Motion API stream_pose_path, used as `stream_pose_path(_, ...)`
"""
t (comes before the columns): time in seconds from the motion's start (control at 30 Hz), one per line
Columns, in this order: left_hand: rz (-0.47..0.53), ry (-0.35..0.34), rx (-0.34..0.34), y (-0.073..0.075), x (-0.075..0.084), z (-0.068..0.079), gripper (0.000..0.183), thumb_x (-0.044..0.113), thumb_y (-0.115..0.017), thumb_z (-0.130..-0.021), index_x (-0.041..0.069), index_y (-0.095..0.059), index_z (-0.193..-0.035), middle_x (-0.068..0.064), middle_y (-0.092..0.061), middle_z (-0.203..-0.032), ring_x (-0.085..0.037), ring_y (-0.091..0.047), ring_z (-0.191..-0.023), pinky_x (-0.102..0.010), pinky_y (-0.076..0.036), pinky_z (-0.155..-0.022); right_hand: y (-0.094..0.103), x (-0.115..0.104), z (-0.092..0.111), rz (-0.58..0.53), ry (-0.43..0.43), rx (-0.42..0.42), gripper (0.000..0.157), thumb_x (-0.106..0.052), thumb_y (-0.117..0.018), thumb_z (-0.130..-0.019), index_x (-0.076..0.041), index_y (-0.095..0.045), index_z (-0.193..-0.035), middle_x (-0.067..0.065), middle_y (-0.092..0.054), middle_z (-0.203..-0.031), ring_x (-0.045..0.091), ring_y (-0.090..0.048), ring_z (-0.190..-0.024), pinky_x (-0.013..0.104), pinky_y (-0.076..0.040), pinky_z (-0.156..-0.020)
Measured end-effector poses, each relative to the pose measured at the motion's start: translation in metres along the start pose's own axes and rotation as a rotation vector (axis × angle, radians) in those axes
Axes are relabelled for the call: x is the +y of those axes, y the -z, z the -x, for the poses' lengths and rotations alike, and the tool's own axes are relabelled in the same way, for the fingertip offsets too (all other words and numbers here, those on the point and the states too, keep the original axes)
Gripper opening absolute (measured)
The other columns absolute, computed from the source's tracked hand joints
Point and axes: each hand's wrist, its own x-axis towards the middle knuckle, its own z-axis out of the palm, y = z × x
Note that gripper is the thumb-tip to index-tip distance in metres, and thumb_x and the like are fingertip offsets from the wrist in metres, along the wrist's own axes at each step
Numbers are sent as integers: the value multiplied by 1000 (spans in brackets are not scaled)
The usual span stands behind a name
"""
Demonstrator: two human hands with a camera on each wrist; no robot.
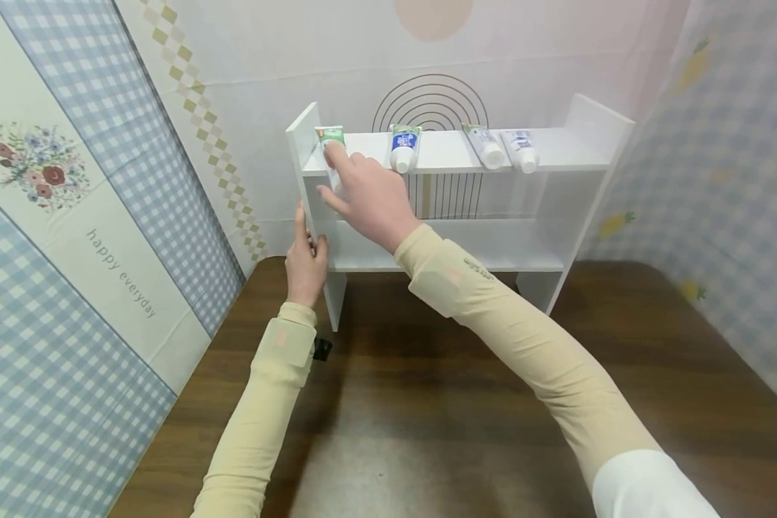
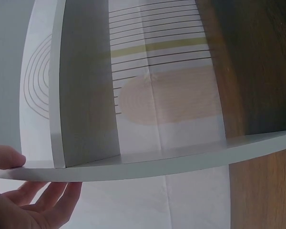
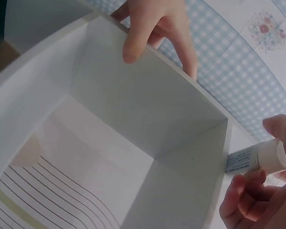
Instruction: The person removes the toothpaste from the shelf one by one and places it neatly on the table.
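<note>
From here I'm seeing, in the head view, the right hand holding a green-ended tube at the rack's top left, in the left wrist view the left hand gripping the side panel between thumb and fingers, and in the right wrist view curled fingers and thumb clasping that tube.

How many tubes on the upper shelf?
4 visible: the leftmost tube at the left end, partly covered by the right hand; a blue-labelled tube next; a third tube and fourth tube close together farther right. The hand may hide more.
</note>
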Motion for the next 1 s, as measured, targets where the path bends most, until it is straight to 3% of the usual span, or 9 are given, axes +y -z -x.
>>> stream_pose_path(0.17,4,3,-4,0,-1,1,66,15,-46,-99,34,-17,-155,-25,-65,-120,-35,-63,-78,-45,-49,-65,-1,-3,1,40,-13,-25,39,-30,-49,-96,-16,-46,-133,5,-59,-78,18,-50,-59,31,-41,-48)
stream_pose_path(0.3,18,14,-10,0,-3,2,65,16,-46,-100,36,-17,-155,-24,-64,-120,-35,-62,-77,-43,-48,-65,-6,-3,5,57,2,-6,41,-34,-51,-97,-17,-46,-134,5,-58,-76,17,-49,-57,30,-40,-47)
stream_pose_path(0.47,18,8,-8,-1,-6,4,66,14,-46,-100,35,-17,-155,-25,-65,-117,-34,-61,-75,-43,-47,-64,-13,-1,13,47,14,80,36,-32,-50,-97,-18,-49,-130,5,-58,-74,15,-45,-52,28,-36,-45)
stream_pose_path(0.67,-1,-12,5,-1,-7,4,66,13,-46,-99,33,-18,-155,-26,-66,-110,-32,-59,-71,-41,-46,-63,-21,6,33,-9,43,155,45,-23,-52,-95,-15,-50,-139,7,-65,-88,15,-46,-51,28,-39,-44)
stream_pose_path(1.0,-9,-52,24,-1,-3,1,65,12,-46,-99,31,-18,-155,-24,-67,-93,-29,-54,-64,-37,-41,-58,-21,13,74,-126,166,347,43,-14,-59,-89,-11,-61,-132,8,-53,-73,15,-43,-55,27,-38,-46)
